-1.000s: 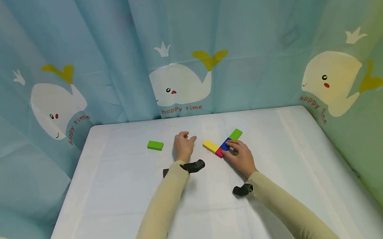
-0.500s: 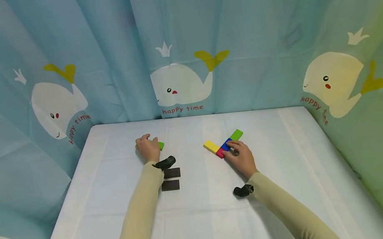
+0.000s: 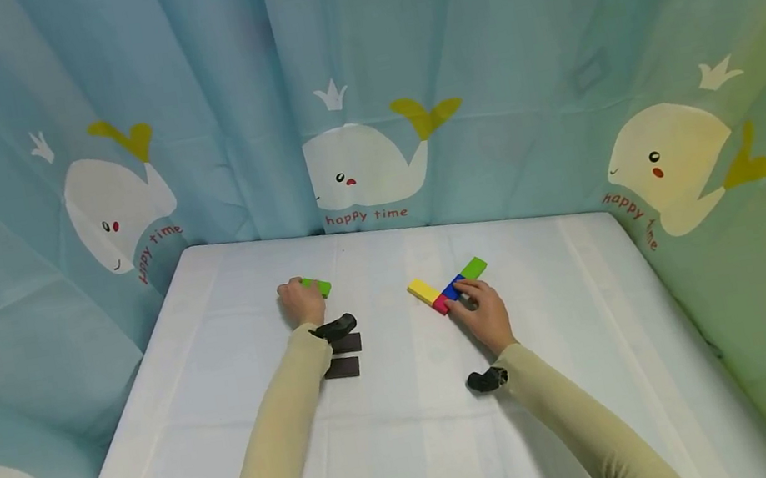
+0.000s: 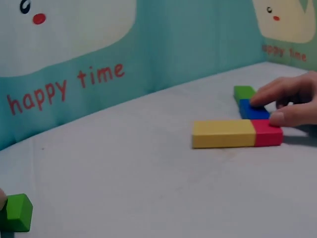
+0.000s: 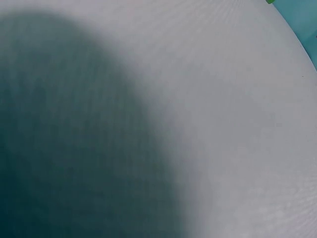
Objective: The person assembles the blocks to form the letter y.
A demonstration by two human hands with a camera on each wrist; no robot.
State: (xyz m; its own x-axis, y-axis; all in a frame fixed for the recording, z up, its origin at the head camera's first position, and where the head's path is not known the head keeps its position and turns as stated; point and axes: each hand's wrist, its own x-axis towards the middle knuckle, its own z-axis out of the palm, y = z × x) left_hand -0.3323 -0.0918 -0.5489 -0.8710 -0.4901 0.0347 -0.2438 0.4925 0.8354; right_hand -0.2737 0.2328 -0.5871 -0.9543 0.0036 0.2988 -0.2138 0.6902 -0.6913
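Observation:
My left hand (image 3: 302, 301) pinches a green block (image 3: 316, 286) at the left of the white table; its far fingers are partly hidden. A fingertip touches that block in the left wrist view too. My right hand (image 3: 484, 315) rests on a bent row of blocks, its thumb on the red block (image 4: 267, 132) and a forefinger on the blue block (image 4: 254, 108). A yellow block (image 4: 223, 133) adjoins the red one end to end. A second green block (image 3: 474, 267) touches the far end of the blue.
Two dark blocks lie near my left wrist, the nearer dark block (image 3: 344, 367) partly behind the sleeve. A whale-print curtain (image 3: 354, 66) hangs along the table's back edge. A dark blurred shape fills much of the right wrist view.
My left hand has moved leftward from the middle to the loose green block and now grips it. Both dark blocks have come into sight. My right hand has stayed on the red and blue blocks.

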